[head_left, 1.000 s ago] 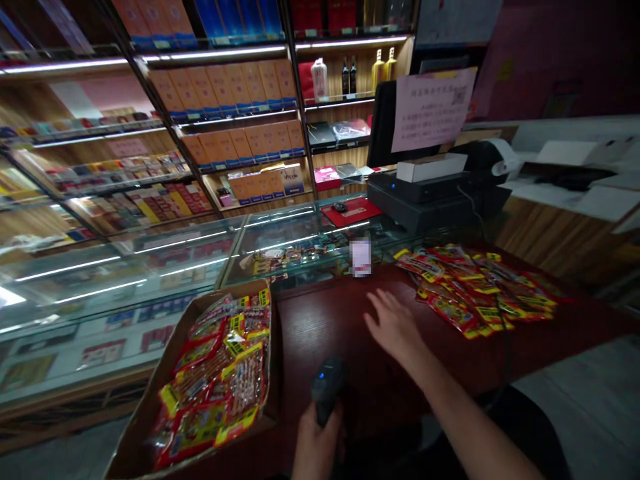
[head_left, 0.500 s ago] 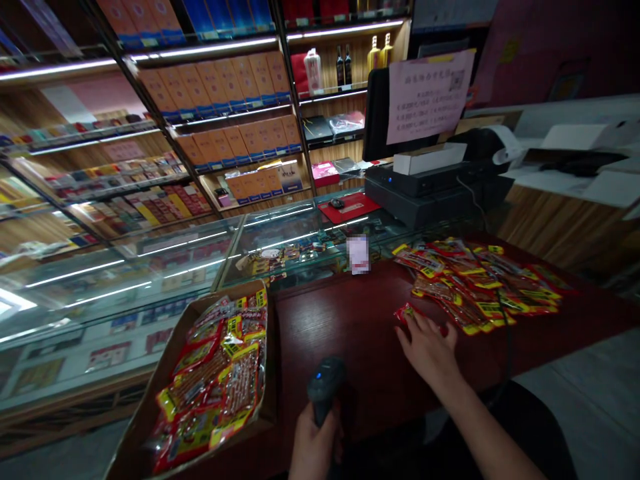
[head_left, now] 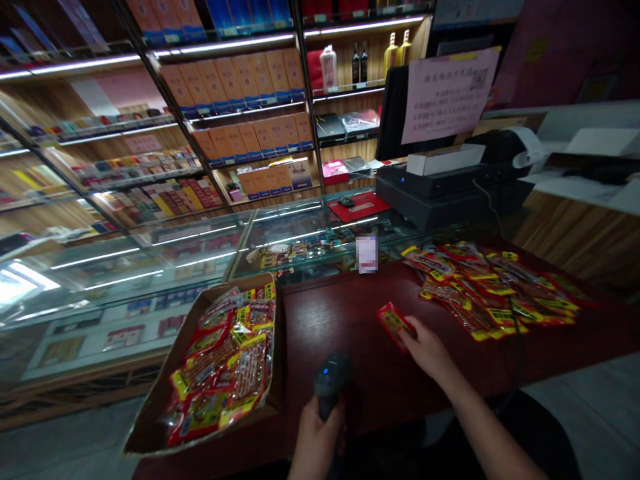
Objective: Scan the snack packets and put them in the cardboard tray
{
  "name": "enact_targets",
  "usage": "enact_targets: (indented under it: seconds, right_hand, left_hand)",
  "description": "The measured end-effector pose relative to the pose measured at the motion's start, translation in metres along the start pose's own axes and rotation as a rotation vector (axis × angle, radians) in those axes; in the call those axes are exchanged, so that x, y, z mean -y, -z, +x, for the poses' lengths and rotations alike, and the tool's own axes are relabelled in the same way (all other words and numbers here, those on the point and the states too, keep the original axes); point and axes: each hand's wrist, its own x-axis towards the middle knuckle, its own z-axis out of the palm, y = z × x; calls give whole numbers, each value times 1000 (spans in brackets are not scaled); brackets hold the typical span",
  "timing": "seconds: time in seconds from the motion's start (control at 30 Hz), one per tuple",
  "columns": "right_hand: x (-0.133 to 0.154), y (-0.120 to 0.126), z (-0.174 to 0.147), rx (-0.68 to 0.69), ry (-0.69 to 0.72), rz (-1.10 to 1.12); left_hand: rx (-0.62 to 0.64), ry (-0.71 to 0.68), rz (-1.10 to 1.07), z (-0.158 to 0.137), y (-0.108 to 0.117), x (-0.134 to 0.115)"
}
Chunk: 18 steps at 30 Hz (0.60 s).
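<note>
My left hand (head_left: 320, 427) is wrapped round the handle of a dark barcode scanner (head_left: 332, 377), with a small blue light on its head. Between the thumb and fingers of my right hand (head_left: 425, 345) is a red snack packet (head_left: 395, 325), tilted just above the dark red tabletop. To the left stands an open cardboard box (head_left: 280, 347) of red and yellow snack packets (head_left: 249, 370). Right of my right hand lies a loose pile of similar snack packets (head_left: 493, 287) on the table.
A glass display counter (head_left: 200, 267) runs behind the table (head_left: 320, 313). At the back right are a monitor with a pink notice (head_left: 450, 97) and a black cash drawer (head_left: 450, 200). A cable (head_left: 515, 353) hangs over the right edge. A small white card (head_left: 367, 253) stands at the far edge.
My right hand has lifted the red packet and turned it, so that more of it shows. The view has shifted slightly left. My left hand still grips the scanner.
</note>
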Motion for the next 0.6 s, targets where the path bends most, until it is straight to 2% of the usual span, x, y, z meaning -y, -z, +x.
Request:
enact_targets:
  seconds: [0.1,0.17,0.23,0.37,0.6]
  right_hand:
    - [19,-28,-4,15,-127,477]
    - [32,-41,-7,12,-183,667]
    - [41,-50,-8,22,-210,759]
    - [46,-59,-9,72,-220,727]
    - [36,-70,-6,163,-163,606]
  left_hand:
    - [3,-6,2,0,0,2]
    - [-6,-13,20,0,1,2]
    - [-10,-15,37,-1,1,2]
    - [8,-22,61,-2,1,2]
    - [41,-54,84,-4,4,5]
